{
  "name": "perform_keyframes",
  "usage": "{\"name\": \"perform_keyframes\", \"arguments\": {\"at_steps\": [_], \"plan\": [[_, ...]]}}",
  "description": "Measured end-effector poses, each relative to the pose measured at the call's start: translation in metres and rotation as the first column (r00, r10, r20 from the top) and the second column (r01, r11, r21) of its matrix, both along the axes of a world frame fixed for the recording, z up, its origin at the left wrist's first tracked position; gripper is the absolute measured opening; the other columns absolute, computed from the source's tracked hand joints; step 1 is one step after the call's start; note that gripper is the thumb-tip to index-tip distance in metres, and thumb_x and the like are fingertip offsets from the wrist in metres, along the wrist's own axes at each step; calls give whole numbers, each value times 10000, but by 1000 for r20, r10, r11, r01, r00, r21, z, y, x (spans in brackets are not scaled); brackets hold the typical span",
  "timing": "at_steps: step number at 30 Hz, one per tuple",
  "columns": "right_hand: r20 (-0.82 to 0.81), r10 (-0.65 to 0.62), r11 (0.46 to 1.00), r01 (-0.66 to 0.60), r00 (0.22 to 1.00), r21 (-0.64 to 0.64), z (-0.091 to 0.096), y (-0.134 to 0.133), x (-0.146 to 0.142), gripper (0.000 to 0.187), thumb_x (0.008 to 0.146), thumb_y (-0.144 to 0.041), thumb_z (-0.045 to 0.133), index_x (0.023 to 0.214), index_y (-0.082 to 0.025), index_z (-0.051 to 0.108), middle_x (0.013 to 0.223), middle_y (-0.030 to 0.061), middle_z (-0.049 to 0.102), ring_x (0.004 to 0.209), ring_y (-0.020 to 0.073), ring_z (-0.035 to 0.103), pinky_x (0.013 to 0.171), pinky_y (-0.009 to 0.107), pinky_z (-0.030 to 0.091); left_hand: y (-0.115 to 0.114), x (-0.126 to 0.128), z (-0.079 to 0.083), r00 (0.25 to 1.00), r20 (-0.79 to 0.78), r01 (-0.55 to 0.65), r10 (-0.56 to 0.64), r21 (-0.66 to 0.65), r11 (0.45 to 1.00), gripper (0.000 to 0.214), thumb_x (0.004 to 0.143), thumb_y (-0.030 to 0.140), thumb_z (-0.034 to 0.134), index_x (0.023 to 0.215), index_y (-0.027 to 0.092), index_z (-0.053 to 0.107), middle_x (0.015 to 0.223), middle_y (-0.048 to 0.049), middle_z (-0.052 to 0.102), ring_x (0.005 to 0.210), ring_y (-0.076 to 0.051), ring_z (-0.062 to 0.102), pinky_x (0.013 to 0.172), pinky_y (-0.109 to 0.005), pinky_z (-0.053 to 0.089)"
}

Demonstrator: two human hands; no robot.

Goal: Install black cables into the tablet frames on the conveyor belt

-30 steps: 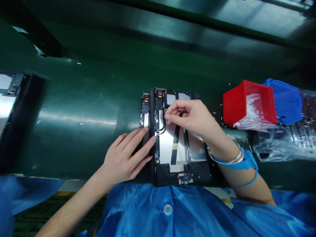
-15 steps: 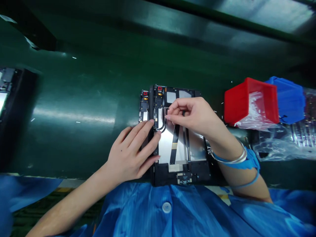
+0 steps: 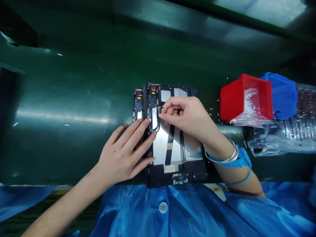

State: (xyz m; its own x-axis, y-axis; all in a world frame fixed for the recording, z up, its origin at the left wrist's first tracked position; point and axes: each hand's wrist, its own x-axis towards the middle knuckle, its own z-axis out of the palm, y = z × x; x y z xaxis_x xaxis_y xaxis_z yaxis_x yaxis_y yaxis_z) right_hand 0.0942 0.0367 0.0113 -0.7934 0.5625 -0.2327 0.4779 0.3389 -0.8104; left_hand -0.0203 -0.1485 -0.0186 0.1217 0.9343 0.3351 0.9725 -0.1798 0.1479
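Observation:
An open tablet housing (image 3: pixel 158 177) lies on the bench, with a black frame around a silver metal plate (image 3: pixel 160 144). My right hand (image 3: pixel 184 113) pinches a curved black cable (image 3: pixel 157 123) over the housing's upper part, hiding its upper end. Two black flat ribbon cables (image 3: pixel 169 148) run down the plate below that hand. My left hand (image 3: pixel 123 154) lies with spread fingers on the housing's left edge, its fingertips close to the curved cable. A narrow black circuit board (image 3: pixel 137 105) sits against the left side.
A red plastic bin (image 3: pixel 244 98) and a blue bin (image 3: pixel 278 95) stand to the right on a clear plastic bag (image 3: pixel 278 138). Small white bits lie near the red bin. The housing rests on a green bench (image 3: pixel 74 98), and my blue smock (image 3: pixel 163 214) fills the bottom.
My left hand has slid further right onto the housing's edge. The view has drifted, so everything sits further left and higher. My right hand's pinch on the cable looks the same.

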Motion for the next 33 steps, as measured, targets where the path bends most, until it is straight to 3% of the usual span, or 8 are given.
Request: {"name": "perform_keyframes", "arguments": {"at_steps": [11, 16, 22, 25, 28, 33], "plan": [[13, 8, 998, -9, 1000, 60, -1, -1, -1, 46, 735, -162, 641, 691, -160, 625, 550, -40, 554, 555, 85, 482, 579, 256, 343, 4, -2, 0, 995, -68, 70, -72, -29, 997, 461, 969, 408, 387, 1271, 99, 545, 1389, -172, 515, 1297, -333, 472, 953, -437, 418], [25, 5, 996, -7, 1000, 91, 0, -2, -1, 52, 743, -164, 637, 692, -163, 626, 549, -40, 540, 571, 89, 479, 589, 258, 337, 8, -5, 3, 991, -56, 118, -122, -73, 990, 430, 980, 380, 333, 1231, 136, 582, 1422, -111, 495, 1340, -306, 423, 998, -432, 398], [57, 9, 987, -18, 998, 161, 0, -4, -2, 62, 756, -174, 618, 696, -176, 634, 558, -34, 551, 572, 97, 487, 573, 257, 323, 11, -7, 6, 986, -57, 148, -154, -103, 984, 429, 967, 385, 372, 1189, 116, 622, 1401, -130, 514, 1300, -320, 466, 989, -453, 421], [73, -37, 956, 14, 997, 294, 3, -6, -1, 48, 765, -207, 628, 801, -199, 657, 563, -43, 560, 563, 103, 491, 573, 257, 317, 12, -8, 8, 988, 9, 152, -151, -84, 985, 425, 953, 391, 416, 1200, 111, 618, 1369, -137, 547, 1270, -331, 490, 983, -466, 429], [19, -131, 884, 108, 991, 456, 11, -10, 9, 126, 795, -241, 624, 914, -217, 658, 574, -42, 564, 570, 116, 504, 570, 260, 314, 16, -10, 9, 988, 28, 152, -150, -71, 986, 428, 960, 387, 406, 1215, 107, 605, 1334, -136, 577, 1242, -327, 511, 984, -475, 427], [-10, -193, 813, 165, 981, 558, 27, -21, 50, 119, 853, -303, 585, 849, -217, 667, 600, -5, 588, 579, 136, 525, 550, 274, 332, 36, -16, 10, 994, 2, 113, -113, -79, 990, 421, 958, 382, 424, 1218, 93, 586, 1350, -134, 563, 1236, -331, 506, 987, -488, 418]]}}
